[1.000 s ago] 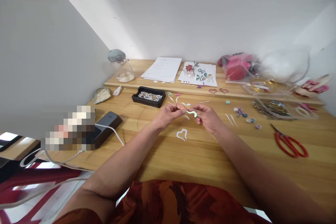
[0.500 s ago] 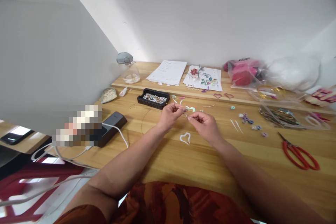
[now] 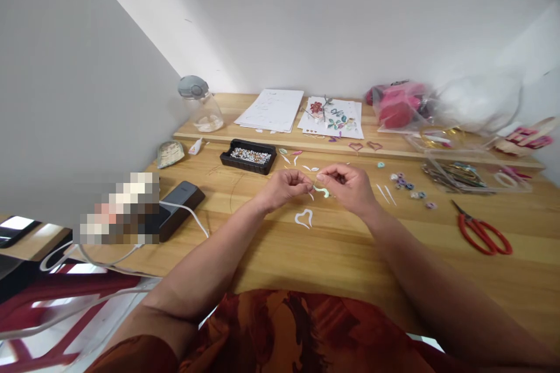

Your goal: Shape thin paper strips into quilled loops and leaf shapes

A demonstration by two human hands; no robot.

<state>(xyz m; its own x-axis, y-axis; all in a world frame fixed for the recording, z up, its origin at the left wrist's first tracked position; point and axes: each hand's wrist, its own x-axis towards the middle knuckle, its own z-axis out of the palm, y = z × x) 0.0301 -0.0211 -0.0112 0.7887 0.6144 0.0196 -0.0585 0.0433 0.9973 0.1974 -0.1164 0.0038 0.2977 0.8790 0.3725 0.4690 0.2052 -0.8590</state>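
While our left hand (image 3: 283,187) and right hand (image 3: 350,186) pinch the ends of a pale green paper strip (image 3: 322,190) above the middle of the wooden desk (image 3: 332,256), we keep it clear of the white paper heart (image 3: 304,219) below, presumably for shaping.

Red scissors (image 3: 482,234), black bead tray (image 3: 248,156)

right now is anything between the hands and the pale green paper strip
Nothing visible. Both hands, left and right, already pinch the strip between their fingers, above the bare table. The white heart lies nearer, apart.
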